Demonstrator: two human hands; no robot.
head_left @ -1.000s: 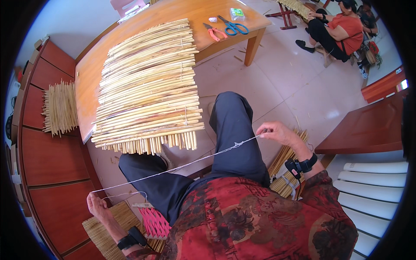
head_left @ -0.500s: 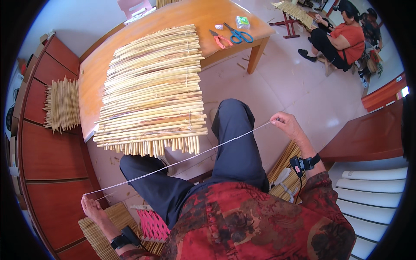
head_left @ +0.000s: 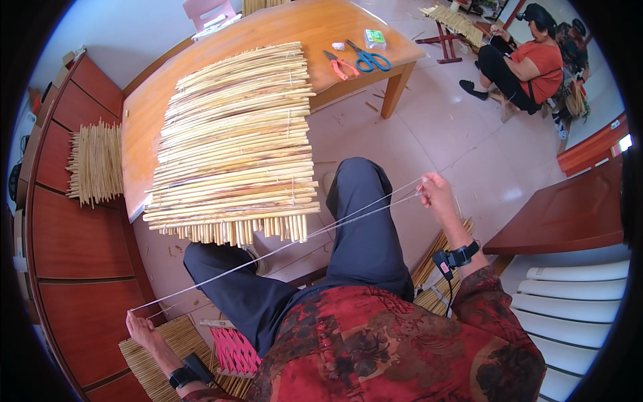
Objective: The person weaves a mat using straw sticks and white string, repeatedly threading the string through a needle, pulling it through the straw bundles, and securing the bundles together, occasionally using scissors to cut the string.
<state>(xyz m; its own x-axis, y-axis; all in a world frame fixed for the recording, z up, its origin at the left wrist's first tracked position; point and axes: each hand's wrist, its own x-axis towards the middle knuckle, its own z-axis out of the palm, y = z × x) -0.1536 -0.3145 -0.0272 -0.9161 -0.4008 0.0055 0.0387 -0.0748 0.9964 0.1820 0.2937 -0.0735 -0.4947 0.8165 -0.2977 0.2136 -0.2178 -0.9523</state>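
A thin white string stretches across my lap between my hands, split into strands toward the right. My left hand grips one end at the lower left, near a stack of reed mats. My right hand is raised beside my right knee, fingers closed on the string. In front of me a bundled reed mat lies on the wooden table, its near edge overhanging above my left knee. Orange-handled pliers, blue-handled scissors, a small white lump and a clear box lie near it.
A co-worker in orange works at a reed mat on a stand. Red cabinets line the left, with another mat. A dark red wooden surface, white slats and loose reeds are at my right.
My left hand has moved down and slightly left. My right hand rose and moved right, then shifted slightly down. The string now shows separate strands around my right hand.
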